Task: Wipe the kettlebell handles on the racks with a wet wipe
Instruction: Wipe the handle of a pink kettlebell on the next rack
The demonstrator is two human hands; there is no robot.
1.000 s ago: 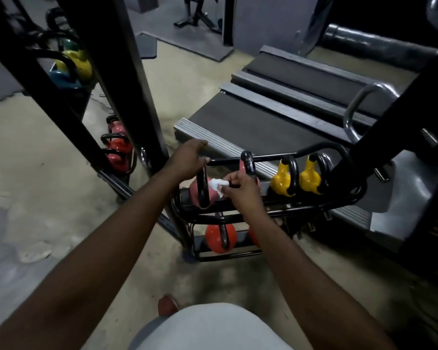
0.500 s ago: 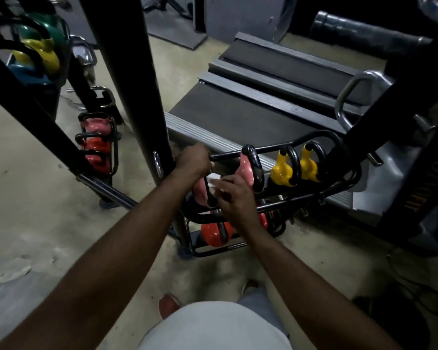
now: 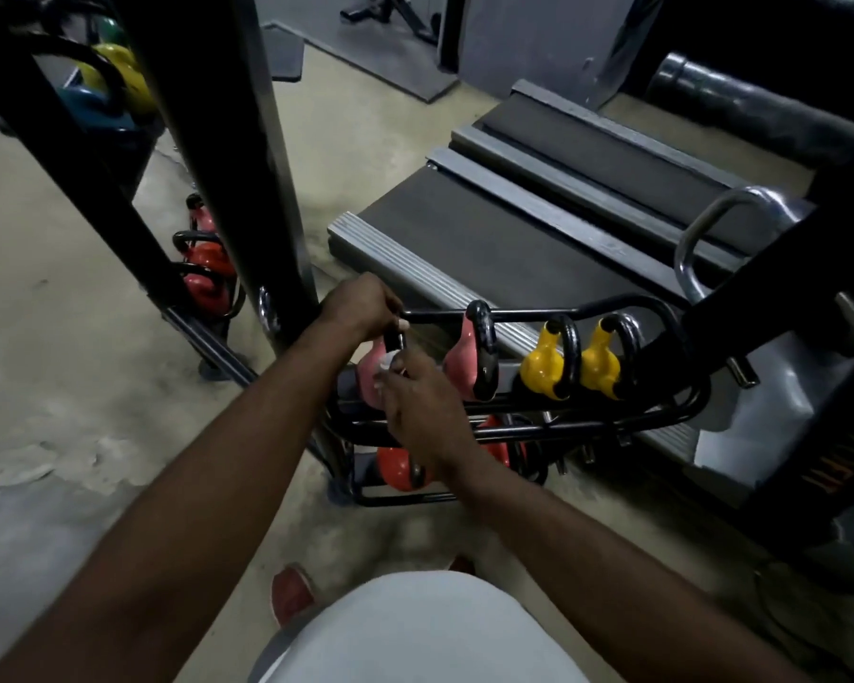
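A low black rack (image 3: 612, 426) holds two pink kettlebells and two yellow kettlebells (image 3: 548, 362) on its top tier, with red ones below. My left hand (image 3: 361, 305) grips the top of the black handle of the leftmost pink kettlebell (image 3: 368, 379). My right hand (image 3: 417, 404) pinches a white wet wipe (image 3: 387, 361) against the lower part of that handle. The second pink kettlebell (image 3: 464, 359) stands just to the right, untouched.
A thick black upright post (image 3: 247, 155) rises just left of the rack, with red kettlebells (image 3: 208, 268) behind it. A treadmill deck (image 3: 538, 248) lies beyond the rack. More kettlebells (image 3: 114, 86) sit at upper left. My red shoe (image 3: 289, 591) shows below.
My right hand has slid the wipe down the handle towards the pink bell. The left hand keeps hold of the handle top. The view has shifted a little.
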